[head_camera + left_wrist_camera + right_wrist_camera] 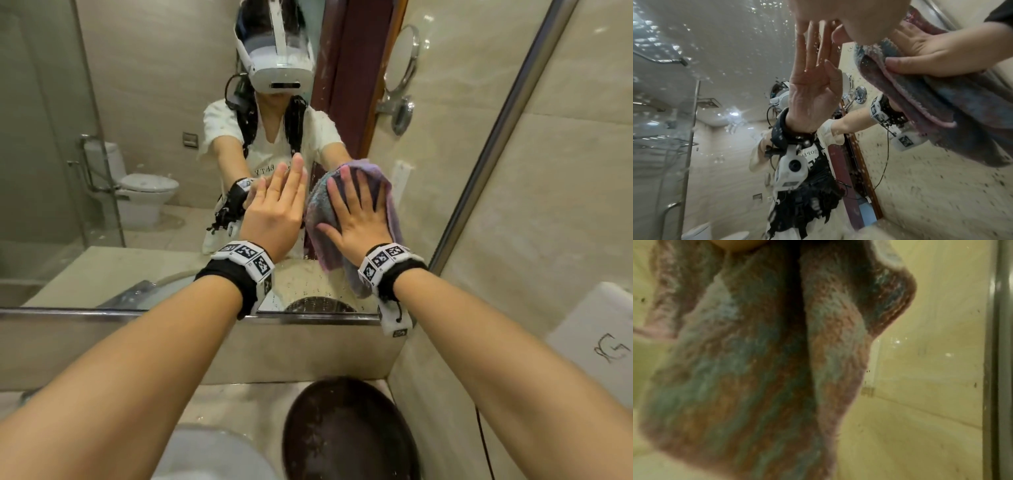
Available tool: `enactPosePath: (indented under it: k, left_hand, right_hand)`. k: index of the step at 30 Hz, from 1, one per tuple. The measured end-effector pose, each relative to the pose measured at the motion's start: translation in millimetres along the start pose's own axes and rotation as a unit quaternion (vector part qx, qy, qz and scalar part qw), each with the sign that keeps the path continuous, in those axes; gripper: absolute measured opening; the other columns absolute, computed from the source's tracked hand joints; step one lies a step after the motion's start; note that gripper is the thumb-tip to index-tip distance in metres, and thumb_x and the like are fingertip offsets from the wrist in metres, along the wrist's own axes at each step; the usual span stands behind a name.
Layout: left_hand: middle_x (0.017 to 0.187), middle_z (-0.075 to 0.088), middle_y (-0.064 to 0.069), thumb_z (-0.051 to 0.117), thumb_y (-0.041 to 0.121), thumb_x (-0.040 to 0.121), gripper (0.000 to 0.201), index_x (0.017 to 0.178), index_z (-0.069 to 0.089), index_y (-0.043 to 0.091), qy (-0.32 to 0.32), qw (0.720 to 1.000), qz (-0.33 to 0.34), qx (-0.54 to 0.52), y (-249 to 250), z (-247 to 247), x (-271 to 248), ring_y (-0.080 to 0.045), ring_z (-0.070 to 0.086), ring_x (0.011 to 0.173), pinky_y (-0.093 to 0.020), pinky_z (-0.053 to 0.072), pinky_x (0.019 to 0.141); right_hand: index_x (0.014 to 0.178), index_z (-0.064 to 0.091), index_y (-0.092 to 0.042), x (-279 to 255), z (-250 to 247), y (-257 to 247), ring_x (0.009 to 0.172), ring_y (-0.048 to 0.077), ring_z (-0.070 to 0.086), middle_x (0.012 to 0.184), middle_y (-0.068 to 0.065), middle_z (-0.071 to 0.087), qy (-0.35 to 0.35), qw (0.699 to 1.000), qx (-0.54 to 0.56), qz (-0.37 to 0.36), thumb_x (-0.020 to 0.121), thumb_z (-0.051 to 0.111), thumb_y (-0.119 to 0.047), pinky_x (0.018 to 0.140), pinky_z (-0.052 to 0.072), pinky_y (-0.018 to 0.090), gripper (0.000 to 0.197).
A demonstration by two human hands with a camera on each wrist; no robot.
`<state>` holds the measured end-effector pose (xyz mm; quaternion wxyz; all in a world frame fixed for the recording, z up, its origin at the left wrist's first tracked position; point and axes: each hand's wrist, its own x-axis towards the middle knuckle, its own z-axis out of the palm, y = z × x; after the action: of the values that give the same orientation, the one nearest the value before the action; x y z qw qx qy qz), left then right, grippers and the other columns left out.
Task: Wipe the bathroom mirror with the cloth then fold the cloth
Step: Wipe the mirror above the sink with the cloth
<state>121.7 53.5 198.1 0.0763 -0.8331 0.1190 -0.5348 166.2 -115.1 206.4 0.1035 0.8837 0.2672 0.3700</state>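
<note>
The wall mirror (154, 85) fills the upper head view, and water drops dot its glass (941, 186). A fluffy pink and blue cloth (320, 209) lies flat against the glass, right of centre. My right hand (358, 210) presses it there with spread, straight fingers. My left hand (279, 202) is just left of the cloth, its straight fingers together and their tips touching the glass. In the left wrist view, my left hand (838, 14) meets its reflection beside the cloth (941, 105) and my right hand (931, 52). The cloth (756, 361) fills the right wrist view.
The mirror's metal frame (496, 144) runs up the right side, next to a tiled wall. Below the mirror, a dark round bowl (349, 435) stands on the stone counter (239, 404) beside a white basin (212, 455). A white box (592, 342) is mounted at the right.
</note>
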Motion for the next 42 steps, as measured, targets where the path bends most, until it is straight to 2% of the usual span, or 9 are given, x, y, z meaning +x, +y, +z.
enactPosePath:
  k: [4, 7, 12, 20, 24, 29, 36, 39, 42]
  left_hand:
    - [0.138, 0.045, -0.023, 0.005, -0.002, 0.091, 0.058, 0.131, 0.047, -0.003, -0.011, 1.000, -0.001, 0.011, 1, -2, 0, -0.037, 0.049, 0.123, -0.049, 0.047, 0.093]
    - [0.138, 0.046, -0.022, 0.004, -0.003, 0.090, 0.059, 0.131, 0.047, -0.003, -0.009, 1.000, 0.000, 0.019, 2, -2, -1, -0.036, 0.049, 0.123, -0.048, 0.046, 0.094]
    - [0.137, 0.046, -0.022, 0.007, -0.001, 0.092, 0.056, 0.131, 0.047, -0.003, -0.009, 1.000, 0.003, 0.016, 3, -1, -1, -0.037, 0.049, 0.123, -0.048, 0.047, 0.093]
    - [0.138, 0.045, -0.022, 0.020, -0.004, 0.089, 0.050, 0.132, 0.046, -0.004, 0.000, 1.000, 0.002, 0.027, 4, -1, 1, -0.037, 0.047, 0.124, -0.048, 0.046, 0.095]
    - [0.139, 0.045, -0.022, 0.013, -0.001, 0.092, 0.051, 0.133, 0.044, -0.003, -0.031, 0.999, -0.008, 0.009, 5, -4, 1, -0.038, 0.046, 0.126, -0.048, 0.045, 0.095]
    - [0.155, 0.006, -0.019, 0.002, 0.020, 0.086, 0.064, 0.146, 0.010, -0.002, -0.125, 0.982, -0.113, -0.080, 20, -25, -8, -0.033, 0.006, 0.143, -0.047, 0.014, 0.116]
    - [0.153, 0.008, -0.023, 0.041, 0.004, 0.080, 0.072, 0.145, 0.011, -0.004, -0.143, 0.976, -0.149, -0.072, 38, -12, -59, -0.033, 0.007, 0.143, -0.046, 0.014, 0.117]
    - [0.154, 0.007, -0.023, 0.043, 0.004, 0.078, 0.076, 0.145, 0.010, -0.004, -0.158, 0.974, -0.148, -0.072, 45, -11, -63, -0.033, 0.005, 0.143, -0.046, 0.012, 0.118]
    - [0.153, 0.009, -0.024, 0.046, 0.004, 0.074, 0.080, 0.145, 0.011, -0.004, -0.145, 0.976, -0.148, -0.065, 54, -12, -64, -0.033, 0.007, 0.143, -0.047, 0.014, 0.117]
  right_hand:
    - [0.147, -0.010, -0.022, 7, -7, 31, 0.143, 0.023, -0.018, 0.156, 0.002, -0.013, 0.038, 0.993, 0.016, 0.109, 0.092, 0.027, -0.059, 0.102, -0.037, 0.039, 0.076]
    - [0.150, 0.000, -0.012, 9, -11, 57, 0.146, 0.029, -0.001, 0.158, 0.012, 0.000, 0.100, 0.928, 0.074, 0.351, 0.083, 0.010, -0.071, 0.116, -0.005, 0.051, 0.089]
    - [0.148, 0.011, -0.003, -9, 4, 52, 0.144, 0.035, 0.012, 0.155, 0.020, 0.012, 0.080, 0.899, 0.104, 0.417, 0.084, -0.002, -0.069, 0.117, 0.016, 0.048, 0.092]
    - [0.144, -0.001, 0.005, -22, 20, 8, 0.142, 0.044, 0.008, 0.153, 0.029, 0.008, 0.003, 0.944, 0.069, 0.322, 0.086, 0.019, -0.061, 0.113, 0.014, 0.061, 0.090]
    - [0.138, -0.024, -0.006, -18, 14, -13, 0.142, 0.042, -0.011, 0.154, 0.025, -0.012, -0.045, 0.987, 0.051, 0.147, 0.090, 0.026, -0.058, 0.109, -0.010, 0.061, 0.087]
    - [0.139, -0.022, -0.015, -35, 32, -38, 0.140, 0.029, -0.023, 0.157, 0.014, -0.012, -0.069, 0.996, 0.044, 0.027, 0.091, 0.036, -0.056, 0.099, -0.034, 0.052, 0.086]
    - [0.147, 0.020, -0.017, -83, 67, -43, 0.140, 0.033, 0.027, 0.152, 0.009, 0.030, -0.112, 0.992, 0.003, -0.066, 0.085, 0.040, -0.052, 0.110, -0.016, 0.048, 0.074]
    - [0.144, 0.025, -0.021, -84, 67, -11, 0.138, 0.028, 0.020, 0.150, 0.008, 0.036, -0.035, 0.999, -0.010, -0.035, 0.085, 0.038, -0.050, 0.110, 0.005, 0.048, 0.067]
    - [0.149, 0.009, -0.015, -91, 64, 23, 0.144, 0.032, 0.009, 0.156, 0.014, 0.016, -0.017, 0.985, 0.034, 0.170, 0.087, 0.037, -0.054, 0.115, 0.003, 0.048, 0.079]
